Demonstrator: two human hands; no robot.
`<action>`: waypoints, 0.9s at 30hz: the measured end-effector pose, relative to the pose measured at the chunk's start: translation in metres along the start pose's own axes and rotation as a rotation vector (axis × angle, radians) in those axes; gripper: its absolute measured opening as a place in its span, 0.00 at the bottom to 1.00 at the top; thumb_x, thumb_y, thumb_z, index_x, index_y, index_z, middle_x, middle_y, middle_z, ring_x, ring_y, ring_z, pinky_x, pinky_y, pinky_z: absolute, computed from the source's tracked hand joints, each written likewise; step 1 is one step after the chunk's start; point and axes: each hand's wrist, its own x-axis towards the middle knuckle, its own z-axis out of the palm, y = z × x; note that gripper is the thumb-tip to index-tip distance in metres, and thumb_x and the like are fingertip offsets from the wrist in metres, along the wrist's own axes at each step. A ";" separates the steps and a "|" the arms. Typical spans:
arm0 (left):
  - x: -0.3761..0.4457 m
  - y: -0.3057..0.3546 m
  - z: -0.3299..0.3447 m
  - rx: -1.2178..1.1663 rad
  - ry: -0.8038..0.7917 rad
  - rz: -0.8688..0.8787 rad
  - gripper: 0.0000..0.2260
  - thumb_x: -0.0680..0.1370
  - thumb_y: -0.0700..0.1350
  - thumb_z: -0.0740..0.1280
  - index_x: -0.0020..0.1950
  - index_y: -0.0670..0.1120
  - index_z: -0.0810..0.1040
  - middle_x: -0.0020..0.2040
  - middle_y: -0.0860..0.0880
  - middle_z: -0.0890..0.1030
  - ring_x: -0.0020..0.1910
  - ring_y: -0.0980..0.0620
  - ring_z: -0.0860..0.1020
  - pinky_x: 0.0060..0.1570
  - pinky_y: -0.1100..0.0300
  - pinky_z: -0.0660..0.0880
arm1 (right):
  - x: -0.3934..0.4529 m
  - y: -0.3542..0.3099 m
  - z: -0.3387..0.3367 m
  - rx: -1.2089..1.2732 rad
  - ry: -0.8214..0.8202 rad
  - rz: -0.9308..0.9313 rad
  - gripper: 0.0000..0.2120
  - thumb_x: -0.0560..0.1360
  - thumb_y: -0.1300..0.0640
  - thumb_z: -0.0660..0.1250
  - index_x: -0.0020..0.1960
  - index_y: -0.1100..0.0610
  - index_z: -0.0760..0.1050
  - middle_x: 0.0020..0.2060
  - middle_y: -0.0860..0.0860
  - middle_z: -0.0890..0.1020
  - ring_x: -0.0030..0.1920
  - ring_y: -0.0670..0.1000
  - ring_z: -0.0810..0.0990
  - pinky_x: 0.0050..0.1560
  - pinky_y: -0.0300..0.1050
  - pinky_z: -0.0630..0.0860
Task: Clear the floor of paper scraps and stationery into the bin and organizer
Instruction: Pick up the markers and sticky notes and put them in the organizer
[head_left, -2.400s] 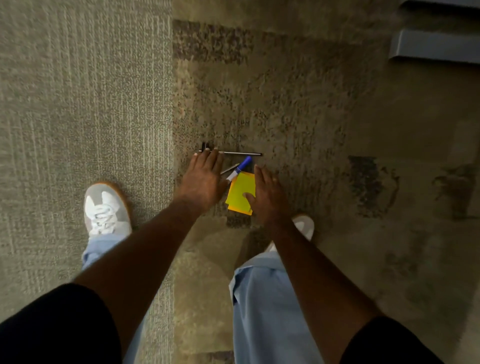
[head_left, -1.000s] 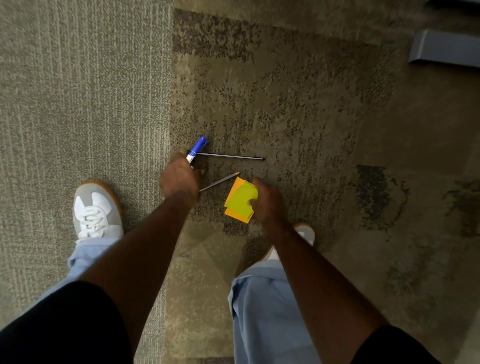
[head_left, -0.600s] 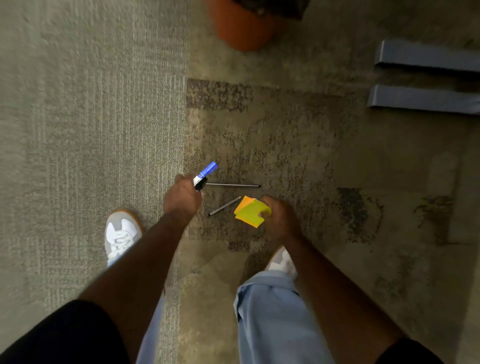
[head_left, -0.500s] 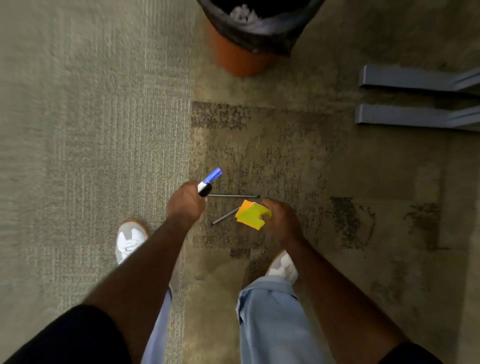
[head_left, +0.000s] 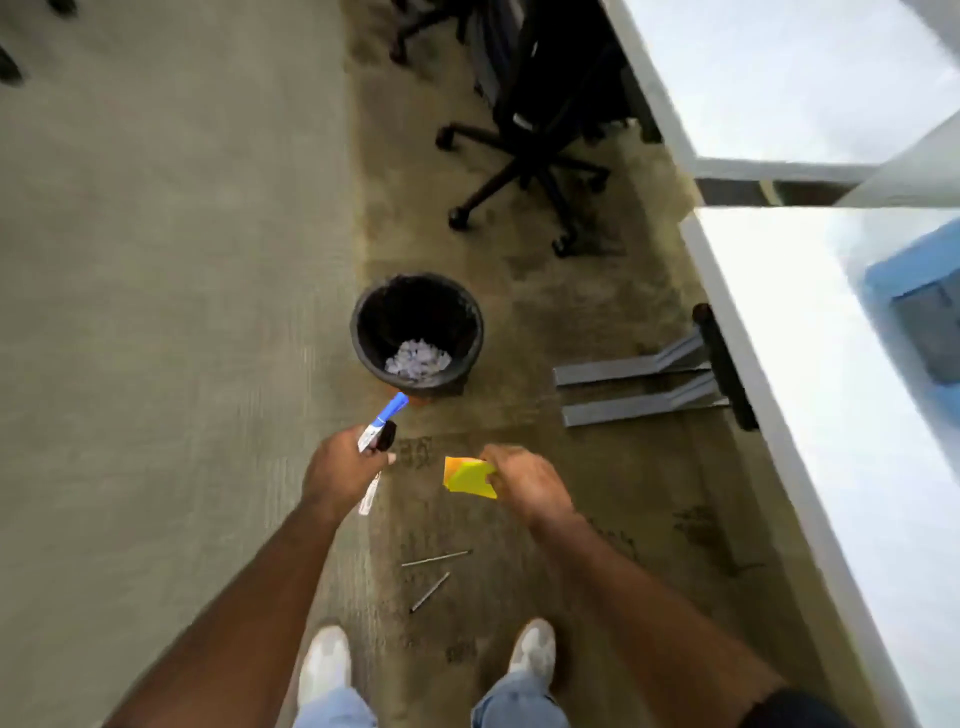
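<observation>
My left hand (head_left: 340, 470) is closed around a blue-capped marker (head_left: 383, 418) and a small black object, with the cap pointing up toward the bin. My right hand (head_left: 524, 480) grips a stack of yellow and orange sticky notes (head_left: 467, 477). Both hands are held above the carpet. Two thin grey pens (head_left: 435, 558) (head_left: 429, 592) lie on the floor below my hands, just ahead of my shoes. A black-lined bin (head_left: 417, 332) holding crumpled paper scraps stands on the carpet ahead of my hands.
A black wheeled office chair (head_left: 530, 156) stands beyond the bin. A white desk (head_left: 810, 415) runs along the right, with grey metal feet (head_left: 634, 384) on the floor and a blue object (head_left: 919, 301) on top. My two white shoes (head_left: 324, 665) are at the bottom.
I have stood up from the floor, and the view has risen. Both hands lifted the marker and sticky notes off the carpet. The bin, chair and desk came into view; two pens stayed down.
</observation>
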 end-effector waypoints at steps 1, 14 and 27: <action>-0.005 0.022 -0.020 -0.007 0.002 0.029 0.11 0.69 0.44 0.78 0.38 0.48 0.75 0.33 0.45 0.80 0.35 0.41 0.80 0.38 0.49 0.76 | -0.011 -0.010 -0.026 -0.005 0.037 0.003 0.08 0.75 0.57 0.63 0.54 0.52 0.73 0.51 0.56 0.83 0.51 0.60 0.82 0.43 0.48 0.74; -0.091 0.263 -0.154 -0.002 -0.024 0.487 0.13 0.70 0.46 0.78 0.38 0.43 0.75 0.32 0.44 0.79 0.35 0.43 0.78 0.37 0.49 0.74 | -0.169 -0.082 -0.267 0.010 0.478 0.189 0.14 0.72 0.57 0.71 0.56 0.53 0.74 0.53 0.55 0.82 0.51 0.60 0.81 0.44 0.50 0.75; -0.134 0.470 -0.071 0.046 -0.231 0.811 0.09 0.72 0.51 0.76 0.43 0.52 0.77 0.40 0.52 0.80 0.40 0.54 0.80 0.33 0.63 0.72 | -0.273 0.043 -0.381 -0.011 0.784 0.428 0.14 0.76 0.61 0.70 0.60 0.50 0.76 0.56 0.53 0.82 0.57 0.53 0.80 0.51 0.48 0.78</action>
